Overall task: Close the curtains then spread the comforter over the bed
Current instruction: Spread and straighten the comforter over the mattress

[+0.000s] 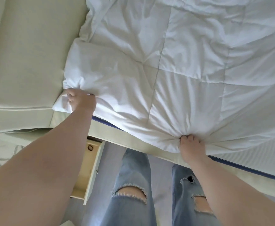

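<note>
A white quilted comforter (pixel 174 59) lies rumpled across the bed and fills most of the head view. My left hand (pixel 80 101) is shut on its near-left corner, where the fabric bunches. My right hand (pixel 190 145) grips a gathered fold of its near edge over the side of the bed. The bare pale mattress (pixel 27 59) shows to the left of the comforter. No curtains are in view.
A blue-piped mattress edge (pixel 247 168) runs along the bed's near side. A small pale wooden drawer (pixel 89 173) stands pulled out below the bed, next to my left leg. I stand on a light floor (pixel 161 176) in ripped jeans.
</note>
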Demonstrator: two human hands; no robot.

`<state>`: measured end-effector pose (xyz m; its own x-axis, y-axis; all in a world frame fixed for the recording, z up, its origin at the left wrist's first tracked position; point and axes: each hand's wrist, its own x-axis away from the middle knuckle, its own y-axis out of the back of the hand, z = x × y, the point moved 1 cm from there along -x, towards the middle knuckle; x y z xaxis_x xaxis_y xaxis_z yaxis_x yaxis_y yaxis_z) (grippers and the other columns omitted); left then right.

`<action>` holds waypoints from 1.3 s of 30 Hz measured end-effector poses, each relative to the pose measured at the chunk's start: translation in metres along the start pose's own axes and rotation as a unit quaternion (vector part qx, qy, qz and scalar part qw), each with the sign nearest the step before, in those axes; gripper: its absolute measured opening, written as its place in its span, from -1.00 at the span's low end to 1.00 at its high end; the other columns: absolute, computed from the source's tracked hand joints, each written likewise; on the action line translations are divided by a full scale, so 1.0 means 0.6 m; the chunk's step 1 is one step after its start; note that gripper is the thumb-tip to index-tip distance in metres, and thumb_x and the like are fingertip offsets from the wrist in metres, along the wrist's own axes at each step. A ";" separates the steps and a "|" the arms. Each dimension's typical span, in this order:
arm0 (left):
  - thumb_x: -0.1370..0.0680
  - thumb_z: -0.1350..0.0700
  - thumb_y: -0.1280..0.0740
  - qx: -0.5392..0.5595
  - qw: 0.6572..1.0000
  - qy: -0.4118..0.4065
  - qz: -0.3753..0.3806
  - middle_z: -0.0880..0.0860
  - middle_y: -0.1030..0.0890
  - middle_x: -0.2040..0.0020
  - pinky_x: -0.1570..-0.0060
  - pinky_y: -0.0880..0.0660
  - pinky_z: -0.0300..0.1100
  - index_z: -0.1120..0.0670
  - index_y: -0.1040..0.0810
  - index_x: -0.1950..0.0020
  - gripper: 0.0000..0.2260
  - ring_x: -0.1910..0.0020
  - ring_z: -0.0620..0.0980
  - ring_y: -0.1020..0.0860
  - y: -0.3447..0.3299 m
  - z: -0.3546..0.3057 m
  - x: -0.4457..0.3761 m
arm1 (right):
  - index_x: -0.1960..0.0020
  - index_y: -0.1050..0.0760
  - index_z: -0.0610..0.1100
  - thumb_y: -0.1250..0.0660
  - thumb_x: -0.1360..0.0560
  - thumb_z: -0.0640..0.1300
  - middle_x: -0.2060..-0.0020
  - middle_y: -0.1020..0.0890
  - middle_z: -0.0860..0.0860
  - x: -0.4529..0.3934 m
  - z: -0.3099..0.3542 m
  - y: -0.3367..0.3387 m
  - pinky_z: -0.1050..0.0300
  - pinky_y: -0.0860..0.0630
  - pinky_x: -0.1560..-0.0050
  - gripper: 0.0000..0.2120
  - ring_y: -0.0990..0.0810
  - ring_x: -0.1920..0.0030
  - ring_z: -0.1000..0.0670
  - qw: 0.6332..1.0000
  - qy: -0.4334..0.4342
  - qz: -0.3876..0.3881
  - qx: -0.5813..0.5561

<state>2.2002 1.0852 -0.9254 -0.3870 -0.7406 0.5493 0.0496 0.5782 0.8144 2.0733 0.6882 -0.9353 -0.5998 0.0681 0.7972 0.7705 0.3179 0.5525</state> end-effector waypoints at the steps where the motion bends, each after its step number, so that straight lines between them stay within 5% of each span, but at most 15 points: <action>1: -0.57 0.06 -0.23 0.017 0.999 0.005 -0.026 0.24 -0.22 -0.51 -0.40 -0.30 0.06 0.19 0.15 -0.58 -0.26 -0.46 0.22 -0.26 -0.010 -0.002 0.015 | -0.35 -0.37 -0.14 -0.05 -0.63 -0.08 -0.26 -0.51 -0.12 -0.007 -0.001 -0.002 -0.05 -0.44 -0.24 -0.66 -0.48 -0.26 -0.18 1.000 0.001 0.002 -0.005; 6: -0.44 0.04 -0.34 0.122 0.985 0.120 -0.039 0.23 -0.09 -0.56 -0.29 -0.37 0.05 -0.09 0.15 -0.60 -0.12 -0.35 0.16 -0.34 -0.081 0.039 0.081 | -0.44 -0.30 -0.12 -0.15 -0.59 -0.07 -0.33 -0.46 -0.12 -0.027 -0.029 -0.010 -0.03 -0.36 -0.32 -0.58 -0.44 -0.31 -0.18 0.997 0.066 0.011 -0.030; 9: -0.31 0.03 -0.41 0.184 0.975 0.126 0.006 0.12 -0.31 -0.52 -0.20 -0.54 0.09 -0.06 0.02 -0.61 -0.05 -0.37 0.21 -0.46 -0.121 0.073 0.021 | -0.41 -0.31 -0.09 -0.25 -0.53 -0.06 -0.31 -0.46 -0.10 -0.028 -0.053 -0.005 -0.05 -0.38 -0.32 -0.54 -0.45 -0.30 -0.16 0.985 0.164 -0.032 -0.043; 11: -0.51 0.11 -0.34 0.185 0.979 0.079 -0.035 0.08 -0.41 -0.45 0.15 -0.58 -0.27 0.01 -0.15 -0.57 -0.33 -0.30 0.13 -0.52 -0.113 0.054 0.055 | -0.40 -0.29 -0.04 -0.31 -0.47 -0.06 -0.27 -0.47 -0.07 -0.021 -0.089 -0.020 -0.05 -0.38 -0.29 -0.48 -0.47 -0.26 -0.13 0.972 0.221 -0.064 -0.038; 13: -0.61 0.13 -0.22 0.095 0.993 0.025 -0.068 0.10 -0.48 -0.37 0.30 -0.40 -0.31 0.08 -0.34 -0.48 -0.58 -0.29 0.11 -0.52 -0.103 0.040 0.097 | -0.40 -0.24 0.01 -0.32 -0.46 -0.12 -0.20 -0.47 -0.06 -0.005 -0.126 -0.054 -0.01 -0.43 -0.10 -0.46 -0.50 -0.18 -0.12 0.972 0.223 -0.067 -0.035; 17: -0.57 0.07 -0.33 -0.204 0.977 0.063 0.008 0.05 -0.57 -0.23 -0.01 -0.49 -0.18 0.10 -0.51 -0.31 -0.68 -0.24 0.07 -0.54 -0.083 0.065 0.163 | -0.41 -0.23 0.00 -0.29 -0.48 -0.24 -0.12 -0.47 -0.06 0.015 -0.130 -0.079 0.05 -0.40 0.19 -0.46 -0.55 -0.07 -0.13 0.976 0.187 -0.073 -0.089; 21: -0.62 0.22 -0.13 -0.062 0.993 0.086 -0.054 0.34 -0.31 -0.44 -0.29 -0.31 0.04 0.27 -0.23 -0.47 -0.59 -0.38 0.29 -0.34 -0.110 0.079 0.224 | -0.40 -0.28 -0.01 -0.27 -0.53 -0.21 -0.17 -0.48 -0.09 0.005 -0.110 -0.056 0.01 -0.44 0.06 -0.54 -0.53 -0.15 -0.15 0.977 0.175 -0.053 -0.113; 24: -0.50 0.26 -0.18 -0.066 0.981 -0.128 -0.127 0.23 -0.39 -0.26 -0.19 -0.37 0.08 0.17 -0.35 -0.25 -0.69 -0.17 0.24 -0.40 -0.157 0.052 0.326 | -0.36 -0.34 0.03 -0.27 -0.54 -0.12 -0.19 -0.48 -0.05 -0.016 -0.128 -0.043 -0.03 -0.49 -0.10 -0.60 -0.53 -0.20 -0.14 0.964 0.196 0.007 -0.182; 27: -0.43 0.27 -0.28 -0.125 0.890 -0.438 -0.032 0.16 -0.46 -0.04 0.01 -0.46 0.06 0.17 -0.44 -0.07 -0.78 0.01 0.19 -0.47 -0.232 0.026 0.442 | -0.37 -0.39 0.06 -0.35 -0.48 -0.01 -0.17 -0.49 0.04 -0.024 -0.179 -0.027 -0.02 -0.51 -0.14 -0.54 -0.53 -0.17 -0.07 0.930 0.237 0.065 -0.273; 30: -0.40 0.10 -0.32 -0.197 0.747 -0.627 0.096 0.10 -0.48 0.01 0.07 -0.53 0.02 0.11 -0.46 -0.03 -0.77 0.07 0.15 -0.51 -0.310 -0.011 0.554 | -0.27 -0.46 0.08 -0.30 -0.54 -0.08 -0.02 -0.53 0.13 -0.027 -0.244 -0.021 0.12 -0.43 0.02 -0.69 -0.55 -0.02 -0.01 0.876 0.179 -0.011 -0.448; 33: -0.42 -0.03 -0.31 -0.285 0.611 -0.717 0.179 0.11 -0.50 -0.10 0.02 -0.51 0.01 0.09 -0.49 -0.14 -0.66 -0.01 0.14 -0.52 -0.377 -0.043 0.639 | -0.16 -0.52 0.03 -0.18 -0.56 -0.20 0.11 -0.56 0.18 -0.019 -0.321 -0.013 0.16 -0.42 0.10 -0.74 -0.53 0.10 0.08 0.809 0.063 -0.142 -0.568; 35: -0.47 -0.02 -0.30 -0.382 0.551 -0.713 0.204 0.14 -0.38 -0.35 -0.15 -0.43 0.02 0.05 -0.38 -0.36 -0.53 -0.27 0.19 -0.41 -0.423 -0.064 0.684 | -0.06 -0.54 0.00 -0.16 -0.52 -0.26 0.21 -0.57 0.15 -0.010 -0.387 -0.027 0.17 -0.46 0.18 -0.74 -0.53 0.19 0.07 0.741 -0.016 -0.183 -0.646; 37: -0.52 0.06 -0.25 -0.465 0.540 -0.671 0.204 0.15 -0.06 -0.56 -0.36 -0.26 0.04 -0.06 -0.06 -0.57 -0.35 -0.50 0.23 -0.10 -0.472 -0.090 0.721 | 0.03 -0.53 -0.04 -0.18 -0.51 -0.27 0.24 -0.57 0.12 -0.006 -0.456 -0.064 0.22 -0.45 0.22 -0.79 -0.53 0.22 0.07 0.676 -0.084 -0.199 -0.704; 39: -0.52 0.14 -0.28 -0.495 0.598 -0.604 0.179 0.14 0.15 -0.61 -0.44 -0.17 0.04 -0.13 0.20 -0.60 -0.18 -0.56 0.22 0.06 -0.497 -0.116 0.734 | 0.06 -0.51 -0.06 -0.20 -0.51 -0.28 0.22 -0.59 0.10 -0.006 -0.502 -0.101 0.25 -0.44 0.22 -0.82 -0.55 0.19 0.04 0.637 -0.133 -0.189 -0.735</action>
<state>2.0790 0.5625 -0.9133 -0.5409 0.5039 0.6734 0.6186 -0.3041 0.7244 2.0938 0.3840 -0.8984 -0.6667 0.4700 0.5785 -0.1888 -0.8573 0.4790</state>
